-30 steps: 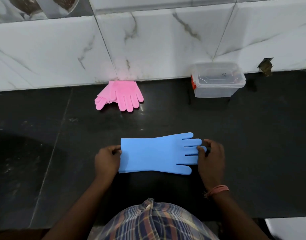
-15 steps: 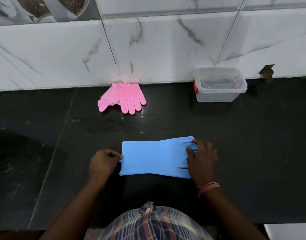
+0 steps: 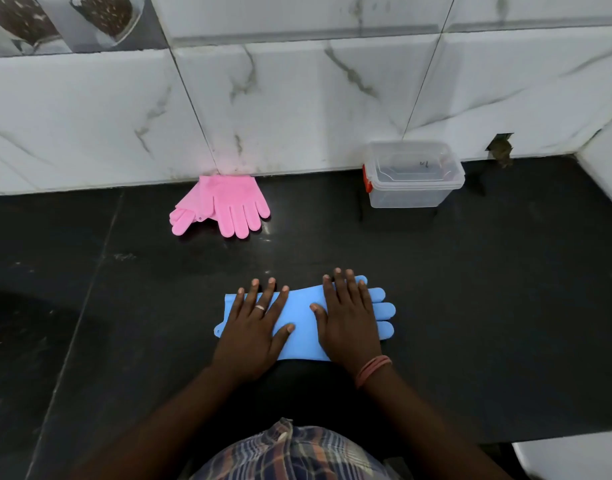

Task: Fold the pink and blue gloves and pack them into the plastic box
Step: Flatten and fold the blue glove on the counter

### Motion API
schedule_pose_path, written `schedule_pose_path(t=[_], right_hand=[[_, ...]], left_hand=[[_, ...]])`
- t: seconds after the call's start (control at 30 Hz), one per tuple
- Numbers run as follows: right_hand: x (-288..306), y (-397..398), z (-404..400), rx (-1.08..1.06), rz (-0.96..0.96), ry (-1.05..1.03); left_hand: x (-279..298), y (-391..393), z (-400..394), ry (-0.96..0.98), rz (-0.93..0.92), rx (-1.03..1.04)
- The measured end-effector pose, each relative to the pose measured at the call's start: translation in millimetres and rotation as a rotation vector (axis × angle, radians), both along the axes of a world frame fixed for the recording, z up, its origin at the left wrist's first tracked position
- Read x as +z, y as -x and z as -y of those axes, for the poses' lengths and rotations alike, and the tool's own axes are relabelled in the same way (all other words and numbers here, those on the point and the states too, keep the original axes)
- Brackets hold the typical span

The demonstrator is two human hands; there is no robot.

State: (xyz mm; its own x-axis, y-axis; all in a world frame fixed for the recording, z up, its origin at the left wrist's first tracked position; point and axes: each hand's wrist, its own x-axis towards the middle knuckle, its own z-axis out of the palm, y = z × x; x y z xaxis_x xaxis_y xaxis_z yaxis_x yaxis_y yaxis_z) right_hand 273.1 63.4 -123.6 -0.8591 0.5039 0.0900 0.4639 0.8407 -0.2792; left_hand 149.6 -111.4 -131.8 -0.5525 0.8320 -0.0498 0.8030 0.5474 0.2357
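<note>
Both hands are lying flat, palms down, on the blue gloves (image 3: pixel 302 323), which are resting on the black counter (image 3: pixel 470 289) near the person. The left hand (image 3: pixel 254 327) is pressing the cuff end with its fingers straight and spread apart; a ring is showing on 1 finger. The right hand (image 3: pixel 349 320) is pressing the palm part, fingers straight and close together, with the glove fingers sticking out to the right. The pink gloves (image 3: pixel 224 206) are lying against the wall, well apart. The box (image 3: pixel 413 174) is standing open by the wall, further right.
</note>
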Motion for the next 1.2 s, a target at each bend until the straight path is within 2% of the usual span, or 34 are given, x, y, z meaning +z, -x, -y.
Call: schedule_pose_path(t=[0.13,0.37,0.43,0.57,0.63,0.73,0.8,0.87,0.97,1.1,1.2], right_hand=[[-10,-2,-6,0.014,0.033,0.007],[-14,-3,-10,0.024,0.025,0.019],[-14,-4,-10,0.023,-0.001,0.024],[-11,-3,-7,0.034,-0.017,0.019],[-5,-1,-5,0.011,0.001,0.007],[9,10,11,-0.042,-0.011,-0.003],[14,17,32,0.019,-0.177,0.159],[19,24,55,0.072,-0.322,0.463],[17,27,73,0.040,-0.364,0.757],[15,24,71,0.020,-0.347,0.807],[17,23,71,0.020,-0.330,0.816]], left_hand=[[-10,2,2,0.026,-0.061,0.004],[-1,0,1,0.030,-0.046,0.050],[5,-5,2,0.001,-0.048,0.181],[22,-13,11,-0.080,0.031,0.653],[31,-12,12,-0.023,0.089,0.724],[44,-2,9,-0.013,0.277,0.826],[47,5,6,-0.030,0.382,0.888],[50,12,4,0.005,0.427,0.933],[54,18,5,0.121,0.475,0.989],[52,19,10,0.142,0.492,0.980],[52,26,17,-0.039,0.631,0.933]])
